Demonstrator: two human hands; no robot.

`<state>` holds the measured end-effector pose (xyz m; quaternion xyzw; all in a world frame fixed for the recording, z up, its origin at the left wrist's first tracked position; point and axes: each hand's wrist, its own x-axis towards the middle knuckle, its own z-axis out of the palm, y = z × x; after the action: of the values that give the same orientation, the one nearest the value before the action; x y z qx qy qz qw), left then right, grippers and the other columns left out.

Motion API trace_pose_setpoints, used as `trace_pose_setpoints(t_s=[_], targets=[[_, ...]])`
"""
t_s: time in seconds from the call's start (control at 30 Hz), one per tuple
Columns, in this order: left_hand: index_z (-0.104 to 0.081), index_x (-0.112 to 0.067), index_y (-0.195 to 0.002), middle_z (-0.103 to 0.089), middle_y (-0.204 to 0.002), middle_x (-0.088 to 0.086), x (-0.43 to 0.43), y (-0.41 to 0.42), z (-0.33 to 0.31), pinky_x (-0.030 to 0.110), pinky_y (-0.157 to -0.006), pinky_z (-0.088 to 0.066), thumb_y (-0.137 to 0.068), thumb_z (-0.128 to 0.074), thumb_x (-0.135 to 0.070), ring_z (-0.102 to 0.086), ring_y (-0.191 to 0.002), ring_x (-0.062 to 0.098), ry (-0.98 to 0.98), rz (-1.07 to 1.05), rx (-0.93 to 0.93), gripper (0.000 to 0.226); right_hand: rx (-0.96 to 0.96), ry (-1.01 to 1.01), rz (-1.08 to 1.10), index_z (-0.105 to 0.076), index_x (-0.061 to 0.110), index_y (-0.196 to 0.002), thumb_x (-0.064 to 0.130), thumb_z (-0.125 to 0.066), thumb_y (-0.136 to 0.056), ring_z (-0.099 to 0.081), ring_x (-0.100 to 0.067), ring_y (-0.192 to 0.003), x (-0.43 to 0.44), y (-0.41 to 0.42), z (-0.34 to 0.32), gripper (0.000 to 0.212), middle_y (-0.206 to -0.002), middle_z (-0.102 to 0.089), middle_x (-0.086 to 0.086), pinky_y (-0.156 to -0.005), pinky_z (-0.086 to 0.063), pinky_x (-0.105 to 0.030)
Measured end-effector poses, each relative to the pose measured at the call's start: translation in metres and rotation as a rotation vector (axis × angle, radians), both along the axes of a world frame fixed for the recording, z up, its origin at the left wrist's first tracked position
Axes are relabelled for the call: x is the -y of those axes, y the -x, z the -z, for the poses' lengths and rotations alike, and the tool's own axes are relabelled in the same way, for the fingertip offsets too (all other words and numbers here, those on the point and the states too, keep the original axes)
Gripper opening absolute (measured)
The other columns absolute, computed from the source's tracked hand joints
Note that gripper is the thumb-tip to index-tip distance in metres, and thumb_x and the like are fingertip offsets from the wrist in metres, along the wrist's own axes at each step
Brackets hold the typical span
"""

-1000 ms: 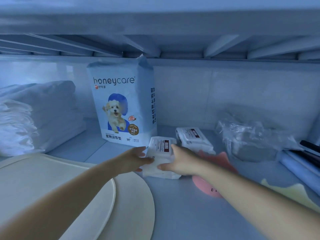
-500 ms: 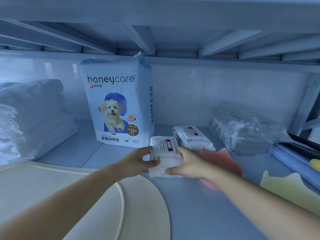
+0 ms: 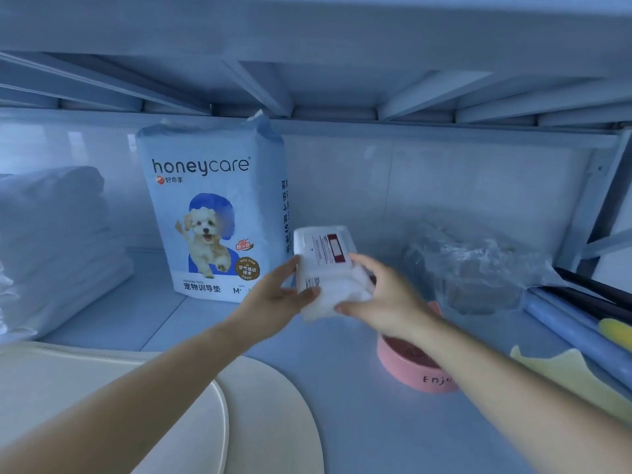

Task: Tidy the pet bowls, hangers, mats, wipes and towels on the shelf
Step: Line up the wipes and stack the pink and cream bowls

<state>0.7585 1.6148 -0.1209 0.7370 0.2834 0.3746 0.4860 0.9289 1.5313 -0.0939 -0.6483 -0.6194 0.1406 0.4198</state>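
Note:
I hold a white wipes pack (image 3: 325, 265) with a dark red label between both hands, lifted off the shelf and tilted, just right of the honeycare pad bag (image 3: 212, 206). My left hand (image 3: 273, 299) grips its left side and my right hand (image 3: 386, 299) grips its right end. The second wipes pack is hidden behind the held pack and my right hand. A pink pet bowl (image 3: 420, 374) sits on the shelf under my right wrist. Folded white towels (image 3: 58, 248) are stacked at the far left.
Two cream mats (image 3: 266, 405) overlap at the lower left. A plastic-wrapped bundle (image 3: 478, 271) stands at the back right. A blue roll (image 3: 574, 333), black hangers (image 3: 595, 285) and a yellow mat (image 3: 574, 374) lie along the right side. The upper shelf hangs close overhead.
Both hands closed on the front wipes pack and raised it off the shelf, moving it back and to the right, over where the second pack lay. The pink bowl now shows more.

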Motion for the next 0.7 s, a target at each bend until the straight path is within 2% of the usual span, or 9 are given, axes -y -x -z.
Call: trace_pose_setpoints(t_s=[0.1, 0.17, 0.23, 0.27, 0.33, 0.37, 0.43, 0.57, 0.7], targets=[[-0.057, -0.049, -0.107, -0.070, -0.103, -0.016, -0.007, -0.023, -0.030, 0.043, -0.094, -0.051, -0.074, -0.066, -0.039, -0.068, -0.097, 0.016, -0.065, -0.008, 0.012, 0.036, 0.030, -0.047, 0.045, -0.055, 0.027, -0.123, 0.026, -0.084, -0.056, -0.063, -0.012, -0.100, -0.016, -0.029, -0.024, 0.073, -0.111, -0.065, 0.008, -0.091, -0.051, -0.034], [-0.060, -0.047, -0.102, -0.068, -0.105, -0.018, -0.013, -0.044, -0.041, 0.046, -0.094, -0.050, -0.070, -0.065, -0.044, -0.067, -0.099, 0.018, -0.089, -0.021, 0.032, 0.032, 0.058, -0.043, 0.051, -0.053, 0.026, -0.128, 0.031, -0.084, -0.055, -0.061, -0.012, -0.105, -0.025, -0.050, -0.037, 0.080, -0.117, -0.063, 0.008, -0.094, -0.049, -0.034], [-0.061, -0.041, -0.098, -0.068, -0.098, -0.019, -0.018, -0.066, -0.045, 0.045, -0.093, -0.051, -0.080, -0.067, -0.034, -0.066, -0.096, 0.016, -0.067, -0.026, 0.077, 0.020, 0.079, 0.004, 0.053, -0.053, 0.021, -0.128, 0.022, -0.084, -0.063, -0.059, -0.012, -0.107, -0.033, -0.067, -0.045, 0.073, -0.119, -0.061, 0.008, -0.092, -0.046, -0.026], [-0.060, -0.035, -0.101, -0.066, -0.096, -0.019, -0.022, -0.075, -0.042, 0.043, -0.093, -0.051, -0.085, -0.066, -0.026, -0.065, -0.093, 0.016, -0.027, -0.040, 0.089, 0.019, 0.082, 0.047, 0.064, -0.051, 0.020, -0.129, 0.020, -0.083, -0.066, -0.056, -0.011, -0.106, -0.037, -0.074, -0.046, 0.070, -0.120, -0.058, 0.007, -0.089, -0.043, -0.023], [-0.054, -0.024, -0.117, -0.061, -0.112, -0.008, -0.028, -0.090, -0.033, 0.036, -0.090, -0.051, -0.090, -0.061, -0.019, -0.060, -0.096, 0.017, 0.071, -0.044, 0.032, 0.028, 0.110, 0.168, 0.077, -0.049, 0.015, -0.132, 0.019, -0.080, -0.072, -0.052, -0.012, -0.105, -0.043, -0.082, -0.042, 0.068, -0.123, -0.054, 0.003, -0.085, -0.041, -0.022], [-0.051, -0.022, -0.126, -0.055, -0.122, -0.003, -0.031, -0.095, -0.028, 0.033, -0.088, -0.051, -0.090, -0.061, -0.019, -0.057, -0.101, 0.018, 0.092, -0.040, -0.039, 0.037, 0.142, 0.233, 0.071, -0.049, 0.013, -0.131, 0.017, -0.078, -0.075, -0.054, -0.016, -0.106, -0.046, -0.085, -0.037, 0.064, -0.123, -0.054, 0.000, -0.085, -0.042, -0.024], [-0.043, -0.025, -0.136, -0.045, -0.127, -0.005, -0.036, -0.098, -0.015, 0.030, -0.087, -0.050, -0.090, -0.061, -0.020, -0.051, -0.106, 0.016, 0.096, -0.044, -0.152, 0.050, 0.183, 0.290, 0.051, -0.048, 0.010, -0.131, 0.012, -0.073, -0.079, -0.056, -0.022, -0.111, -0.051, -0.090, -0.024, 0.058, -0.127, -0.055, -0.005, -0.085, -0.044, -0.026], [-0.040, -0.028, -0.138, -0.055, -0.125, 0.002, -0.042, -0.096, -0.007, 0.031, -0.082, -0.050, -0.088, -0.063, -0.021, -0.056, -0.099, 0.019, 0.044, -0.065, -0.194, 0.056, 0.227, 0.266, 0.017, -0.047, 0.014, -0.133, 0.012, -0.071, -0.080, -0.054, -0.019, -0.114, -0.059, -0.097, -0.023, 0.058, -0.124, -0.054, 0.002, -0.084, -0.041, -0.021], [-0.034, -0.034, -0.140, -0.050, -0.126, -0.006, -0.042, -0.092, -0.002, 0.033, -0.091, -0.050, -0.086, -0.064, -0.031, -0.053, -0.118, 0.013, -0.127, -0.079, -0.357, 0.062, 0.461, 0.264, -0.036, -0.043, 0.021, -0.138, 0.021, -0.073, -0.076, -0.046, -0.015, -0.122, -0.070, -0.099, -0.029, 0.068, -0.134, -0.046, 0.007, -0.092, -0.038, -0.021]])
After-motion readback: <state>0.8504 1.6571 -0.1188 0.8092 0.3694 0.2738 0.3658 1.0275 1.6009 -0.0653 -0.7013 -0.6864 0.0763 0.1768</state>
